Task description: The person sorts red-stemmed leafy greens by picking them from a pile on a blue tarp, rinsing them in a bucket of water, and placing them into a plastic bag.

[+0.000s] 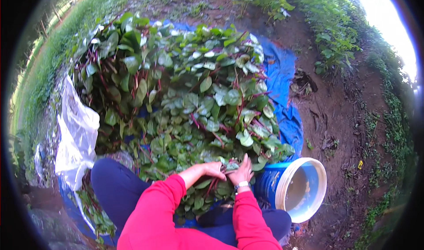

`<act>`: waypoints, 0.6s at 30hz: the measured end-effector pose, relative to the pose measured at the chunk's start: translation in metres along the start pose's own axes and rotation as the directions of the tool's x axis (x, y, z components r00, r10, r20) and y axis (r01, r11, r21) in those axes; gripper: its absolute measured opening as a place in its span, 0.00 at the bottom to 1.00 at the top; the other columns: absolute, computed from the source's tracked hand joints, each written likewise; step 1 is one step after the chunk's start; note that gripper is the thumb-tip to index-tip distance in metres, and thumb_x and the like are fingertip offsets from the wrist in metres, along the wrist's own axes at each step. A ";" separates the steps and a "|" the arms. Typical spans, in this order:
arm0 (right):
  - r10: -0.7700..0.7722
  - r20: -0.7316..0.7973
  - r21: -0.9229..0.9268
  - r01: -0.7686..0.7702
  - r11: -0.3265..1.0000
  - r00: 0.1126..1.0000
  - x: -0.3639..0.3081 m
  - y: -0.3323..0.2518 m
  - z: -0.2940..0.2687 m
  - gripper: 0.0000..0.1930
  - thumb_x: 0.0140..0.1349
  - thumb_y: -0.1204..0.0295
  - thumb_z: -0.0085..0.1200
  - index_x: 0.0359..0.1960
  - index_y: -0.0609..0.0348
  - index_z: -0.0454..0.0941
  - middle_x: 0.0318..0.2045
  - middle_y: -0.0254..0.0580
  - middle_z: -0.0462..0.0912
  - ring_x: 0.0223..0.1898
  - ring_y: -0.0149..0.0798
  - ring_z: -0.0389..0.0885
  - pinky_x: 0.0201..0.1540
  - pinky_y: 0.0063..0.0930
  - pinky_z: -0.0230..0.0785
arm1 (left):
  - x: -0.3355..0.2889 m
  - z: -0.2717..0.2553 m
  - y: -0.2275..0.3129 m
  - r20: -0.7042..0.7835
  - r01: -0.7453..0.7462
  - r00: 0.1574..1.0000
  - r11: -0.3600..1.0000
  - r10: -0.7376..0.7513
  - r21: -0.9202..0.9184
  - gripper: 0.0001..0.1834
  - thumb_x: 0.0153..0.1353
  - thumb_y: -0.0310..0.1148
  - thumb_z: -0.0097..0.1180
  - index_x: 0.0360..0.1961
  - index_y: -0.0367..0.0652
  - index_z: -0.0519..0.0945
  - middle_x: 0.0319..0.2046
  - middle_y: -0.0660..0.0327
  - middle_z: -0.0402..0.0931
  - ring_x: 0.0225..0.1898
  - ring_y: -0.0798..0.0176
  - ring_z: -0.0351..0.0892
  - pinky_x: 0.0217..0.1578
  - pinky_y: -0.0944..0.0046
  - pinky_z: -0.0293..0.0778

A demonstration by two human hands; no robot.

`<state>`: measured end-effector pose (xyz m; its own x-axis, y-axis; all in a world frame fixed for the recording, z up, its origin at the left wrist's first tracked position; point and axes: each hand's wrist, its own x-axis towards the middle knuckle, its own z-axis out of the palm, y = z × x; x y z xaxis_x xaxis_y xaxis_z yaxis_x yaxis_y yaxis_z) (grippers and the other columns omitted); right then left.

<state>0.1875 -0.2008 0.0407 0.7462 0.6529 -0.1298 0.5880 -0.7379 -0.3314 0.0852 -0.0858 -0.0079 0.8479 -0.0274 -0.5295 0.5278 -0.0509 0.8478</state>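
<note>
A large heap of leafy greens with reddish-purple stems [185,104], which look like Malabar spinach, spreads in front of me. At its near edge, above my lap, my two hands work close together on a small bunch of stems [226,165]. My left hand [212,169] comes in from the left with its fingers closed on the stems. My right hand [241,172], with a watch [241,185] at the wrist, cups the bunch from the right. Its fingers point away from me, partly among leaves. More leaves hang below my hands.
A blue tarp [282,69] lies under the heap. Beside my right knee a blue bucket [269,184] with a white rim lies tipped, its mouth to the right. A white plastic sheet [77,131] is at the left. Bare soil [340,113] and green plants surround the tarp.
</note>
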 end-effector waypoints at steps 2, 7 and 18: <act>0.108 0.302 0.432 -0.236 0.870 0.947 0.003 0.031 0.018 0.58 0.32 0.55 0.70 0.63 0.54 0.43 0.52 0.58 0.69 0.53 0.53 0.70 0.53 0.45 0.63 | 0.009 0.005 0.001 -0.085 -0.070 0.993 0.991 0.081 0.117 0.39 0.37 0.46 0.66 0.50 0.38 0.68 0.42 0.55 0.74 0.44 0.61 0.72 0.46 0.63 0.67; -0.016 0.280 0.689 -0.190 0.699 0.960 0.013 0.048 0.046 0.53 0.32 0.74 0.70 0.62 0.55 0.47 0.45 0.48 0.75 0.45 0.40 0.76 0.48 0.30 0.69 | 0.007 0.008 0.011 -0.040 -0.195 0.980 0.981 0.194 -0.023 0.42 0.39 0.49 0.66 0.54 0.38 0.65 0.48 0.52 0.71 0.49 0.58 0.69 0.52 0.62 0.64; -0.213 0.111 0.912 -0.014 0.410 0.971 0.016 -0.014 -0.011 0.33 0.42 0.73 0.60 0.54 0.59 0.64 0.51 0.42 0.67 0.52 0.37 0.66 0.56 0.30 0.57 | -0.032 0.005 0.029 -0.550 -0.528 0.605 0.807 0.576 0.265 0.38 0.32 0.43 0.63 0.50 0.41 0.68 0.34 0.50 0.76 0.34 0.53 0.76 0.39 0.57 0.70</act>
<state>0.1944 -0.1815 0.0536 0.5649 0.8097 -0.1588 -0.0542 -0.1557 -0.9863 0.0732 -0.0914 0.0330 0.8441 0.5036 0.1839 -0.0347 -0.2910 0.9561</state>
